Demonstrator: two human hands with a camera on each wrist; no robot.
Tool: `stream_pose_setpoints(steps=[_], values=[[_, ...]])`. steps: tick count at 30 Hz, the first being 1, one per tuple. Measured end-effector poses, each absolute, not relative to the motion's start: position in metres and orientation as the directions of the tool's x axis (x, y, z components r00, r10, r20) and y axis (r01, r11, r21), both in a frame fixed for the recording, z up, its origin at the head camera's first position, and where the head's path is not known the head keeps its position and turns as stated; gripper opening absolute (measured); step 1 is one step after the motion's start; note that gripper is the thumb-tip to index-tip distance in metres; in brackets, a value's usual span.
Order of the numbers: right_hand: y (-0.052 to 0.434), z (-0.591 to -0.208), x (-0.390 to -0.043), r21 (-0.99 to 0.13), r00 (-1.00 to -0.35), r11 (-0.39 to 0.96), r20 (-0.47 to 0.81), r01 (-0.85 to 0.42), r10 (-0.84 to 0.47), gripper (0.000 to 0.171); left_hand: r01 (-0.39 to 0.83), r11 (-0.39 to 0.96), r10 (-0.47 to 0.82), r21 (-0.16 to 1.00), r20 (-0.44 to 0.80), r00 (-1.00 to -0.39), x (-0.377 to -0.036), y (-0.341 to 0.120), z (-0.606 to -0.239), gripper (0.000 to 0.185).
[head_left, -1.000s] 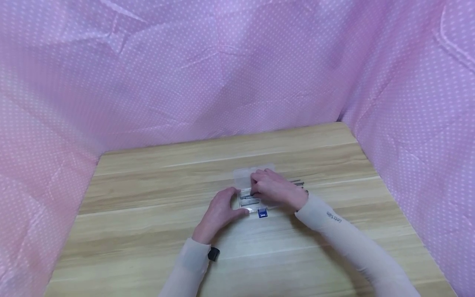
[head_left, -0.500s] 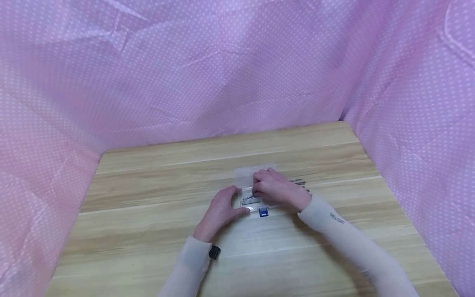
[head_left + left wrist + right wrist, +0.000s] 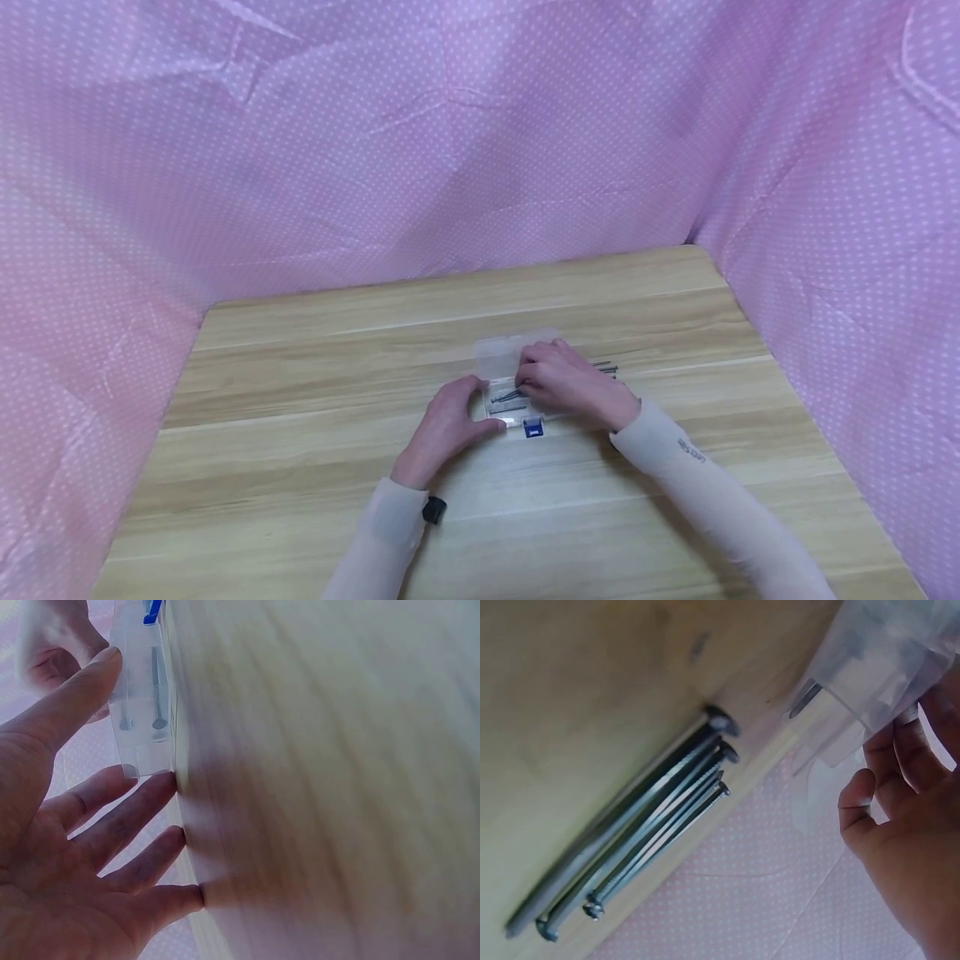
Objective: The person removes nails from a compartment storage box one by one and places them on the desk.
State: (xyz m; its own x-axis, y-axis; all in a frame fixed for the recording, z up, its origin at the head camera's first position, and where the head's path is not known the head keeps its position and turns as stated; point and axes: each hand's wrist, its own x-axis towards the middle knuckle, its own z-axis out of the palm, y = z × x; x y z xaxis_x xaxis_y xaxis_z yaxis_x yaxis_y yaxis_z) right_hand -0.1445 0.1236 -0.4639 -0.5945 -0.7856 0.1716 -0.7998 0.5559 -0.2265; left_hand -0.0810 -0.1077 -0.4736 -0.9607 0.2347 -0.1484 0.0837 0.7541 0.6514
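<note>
Nearest me, the left hand (image 3: 448,425) steadies a small clear plastic box (image 3: 510,392) in the middle of the wooden table (image 3: 300,433), thumb on its front edge and fingers straight against its end. The box has a blue latch (image 3: 532,428), its lid is open, and nails lie inside. Over it, the right hand (image 3: 566,383) pinches a nail (image 3: 510,395). Just beyond lie loose long nails (image 3: 630,840).
</note>
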Motion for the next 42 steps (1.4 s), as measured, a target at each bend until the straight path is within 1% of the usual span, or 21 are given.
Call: stream_pose_setpoints(steps=[5,12,22,29,34,42], values=[[0.125,-0.464,-0.143,-0.248,-0.636,0.595,0.145,-0.765,-0.758,0.005,0.086,0.749,0.236,0.657,-0.144,-0.961,-0.080,-0.108,-0.472,0.063],[0.129,-0.460,-0.139,-0.266,-0.664,0.618,0.134,-0.739,-0.736,0.007,0.081,0.748,0.236,0.658,-0.150,-0.960,-0.080,-0.108,-0.471,0.063],[0.137,-0.456,-0.134,-0.273,-0.666,0.613,0.189,-0.741,-0.721,0.007,0.085,0.760,0.235,0.644,-0.151,-0.960,-0.080,-0.107,-0.471,0.064],[0.143,-0.452,-0.128,-0.290,-0.687,0.627,0.206,-0.723,-0.697,0.008,0.063,0.752,0.224,0.657,-0.164,-0.961,-0.080,-0.109,-0.471,0.067],[0.149,-0.451,-0.124,-0.315,-0.690,0.618,0.244,-0.721,-0.681,0.010,0.057,0.750,0.220,0.659,-0.166,-0.961,-0.080,-0.109,-0.472,0.072],[0.162,-0.450,-0.119,-0.319,-0.692,0.614,0.304,-0.721,-0.655,0.011,0.089,0.741,0.248,0.665,-0.148,-0.957,-0.079,-0.112,-0.471,0.076]])
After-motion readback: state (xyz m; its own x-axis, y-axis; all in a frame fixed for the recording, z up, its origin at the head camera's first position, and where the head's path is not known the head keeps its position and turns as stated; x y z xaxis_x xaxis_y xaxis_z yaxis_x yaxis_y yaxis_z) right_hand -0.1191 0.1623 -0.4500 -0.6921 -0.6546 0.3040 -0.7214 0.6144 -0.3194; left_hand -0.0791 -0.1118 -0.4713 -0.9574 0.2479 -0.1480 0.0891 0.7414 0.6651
